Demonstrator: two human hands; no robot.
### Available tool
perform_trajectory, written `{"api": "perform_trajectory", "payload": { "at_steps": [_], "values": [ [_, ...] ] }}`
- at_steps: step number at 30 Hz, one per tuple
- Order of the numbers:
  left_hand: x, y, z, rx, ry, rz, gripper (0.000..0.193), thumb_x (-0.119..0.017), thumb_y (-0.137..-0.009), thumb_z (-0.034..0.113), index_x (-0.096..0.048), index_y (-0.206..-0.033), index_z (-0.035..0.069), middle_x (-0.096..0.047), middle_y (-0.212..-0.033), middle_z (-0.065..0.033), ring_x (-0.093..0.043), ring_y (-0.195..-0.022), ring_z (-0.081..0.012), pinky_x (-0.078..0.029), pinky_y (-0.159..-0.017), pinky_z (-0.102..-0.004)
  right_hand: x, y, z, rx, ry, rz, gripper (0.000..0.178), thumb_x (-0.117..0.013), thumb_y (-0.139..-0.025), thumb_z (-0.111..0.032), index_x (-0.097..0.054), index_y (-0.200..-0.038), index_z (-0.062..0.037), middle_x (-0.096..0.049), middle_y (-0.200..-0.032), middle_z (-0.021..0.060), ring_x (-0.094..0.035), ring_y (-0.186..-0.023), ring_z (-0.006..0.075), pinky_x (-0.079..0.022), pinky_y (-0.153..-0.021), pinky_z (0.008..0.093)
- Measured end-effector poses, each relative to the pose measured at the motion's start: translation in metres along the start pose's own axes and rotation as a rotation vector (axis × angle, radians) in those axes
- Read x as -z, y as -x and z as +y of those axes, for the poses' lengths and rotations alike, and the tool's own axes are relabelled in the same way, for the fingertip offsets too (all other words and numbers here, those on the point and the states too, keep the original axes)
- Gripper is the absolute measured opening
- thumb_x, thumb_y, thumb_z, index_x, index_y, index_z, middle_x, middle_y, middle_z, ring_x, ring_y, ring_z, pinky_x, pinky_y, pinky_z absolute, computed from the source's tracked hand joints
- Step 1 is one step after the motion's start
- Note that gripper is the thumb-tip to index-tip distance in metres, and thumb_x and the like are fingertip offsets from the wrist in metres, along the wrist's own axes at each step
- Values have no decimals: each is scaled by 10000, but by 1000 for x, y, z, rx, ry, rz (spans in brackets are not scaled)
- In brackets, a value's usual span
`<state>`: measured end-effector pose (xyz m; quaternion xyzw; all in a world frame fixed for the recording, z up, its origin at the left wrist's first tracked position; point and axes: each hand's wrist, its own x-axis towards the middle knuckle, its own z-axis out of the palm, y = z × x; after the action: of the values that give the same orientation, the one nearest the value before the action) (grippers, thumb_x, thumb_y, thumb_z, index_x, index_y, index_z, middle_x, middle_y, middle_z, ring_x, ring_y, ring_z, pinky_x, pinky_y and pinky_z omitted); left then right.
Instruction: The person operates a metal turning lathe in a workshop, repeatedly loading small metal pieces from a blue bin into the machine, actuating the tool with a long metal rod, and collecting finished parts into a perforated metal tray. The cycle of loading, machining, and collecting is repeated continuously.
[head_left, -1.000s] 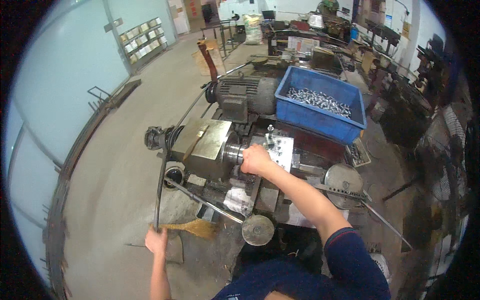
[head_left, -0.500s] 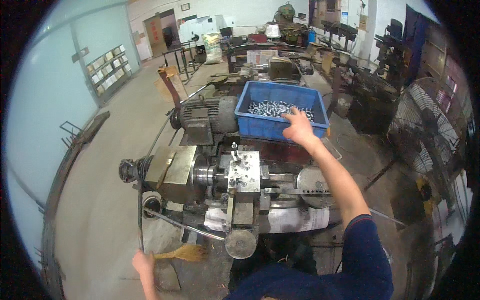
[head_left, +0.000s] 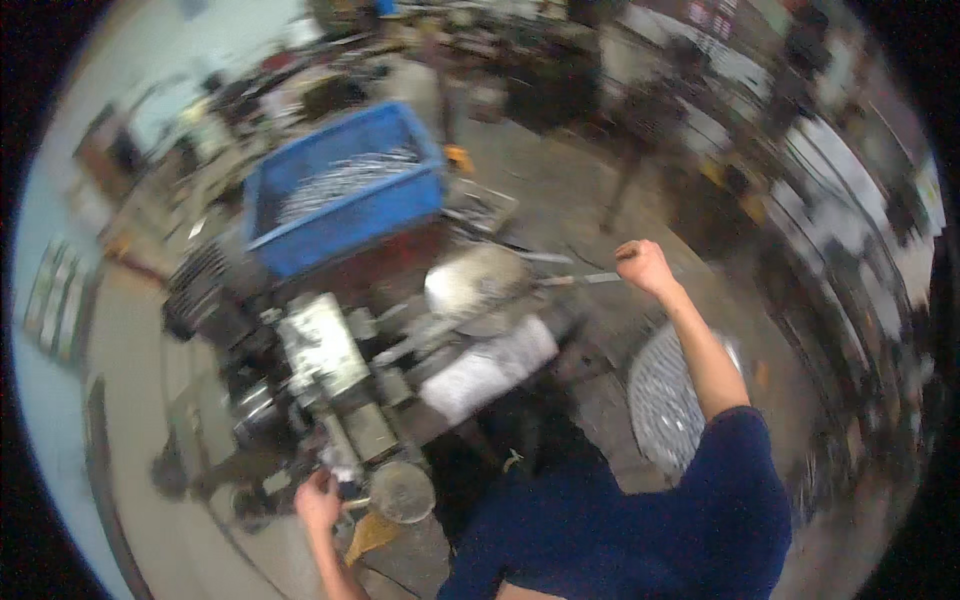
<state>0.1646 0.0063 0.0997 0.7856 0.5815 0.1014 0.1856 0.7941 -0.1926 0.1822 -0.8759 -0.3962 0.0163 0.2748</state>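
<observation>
Parts [head_left: 350, 182] in bin [head_left: 372, 216], motor [head_left: 207, 290] left; paper [head_left: 490, 370] right of tool block [head_left: 326, 342]; disc [head_left: 403, 492] before block

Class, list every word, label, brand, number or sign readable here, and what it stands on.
None can be read.
Wall sheets, far left: too small and blurred.
White sheet on the machine: any print is blurred.
Blue crate: no lettering visible.

Right arm [head_left: 708, 355] outstretched, right hand [head_left: 645, 266] curled; left hand [head_left: 318, 503] lower.
</observation>
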Motion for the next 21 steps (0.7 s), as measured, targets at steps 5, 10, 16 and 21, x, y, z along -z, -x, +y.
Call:
{"api": "perform_trajectory", "payload": {
  "at_steps": [5,10,16,21],
  "values": [
    [-4,2,11,78,219,-99,224,-637,-761,142,-592,-903,-25,-615,-749,-109,-568,-664,-193,-447,-640,-330,36,130,152,-396,242,-49,204,-588,-562,-199,-659,-702,-68,-634,-739,153,-615,-713,297,-498,-673,365],
    [-7,-8,15,24,232,-15,198,-620,-766,152,-574,-848,-22,-586,-699,-88,-521,-603,-176,-432,-608,-323,-15,193,264,-233,679,-350,207,-579,-605,-222,-649,-706,-55,-630,-736,161,-613,-701,296,-498,-700,377],
    [-12,-7,-23,36,160,20,210,-609,-766,162,-587,-851,-29,-600,-692,-94,-546,-620,-188,-439,-612,-324,-35,166,194,-579,498,-311,305,-560,-639,-280,-656,-809,-46,-625,-930,167,-596,-892,277,-478,-805,351],
    [1,-3,19,33,130,44,174,-596,-782,165,-609,-865,12,-632,-744,-114,-601,-694,-222,-453,-648,-340,-29,158,169,-447,559,-560,395,-585,-644,-302,-630,-925,-28,-603,-1013,172,-565,-989,289,-462,-850,350]
  ]
}}
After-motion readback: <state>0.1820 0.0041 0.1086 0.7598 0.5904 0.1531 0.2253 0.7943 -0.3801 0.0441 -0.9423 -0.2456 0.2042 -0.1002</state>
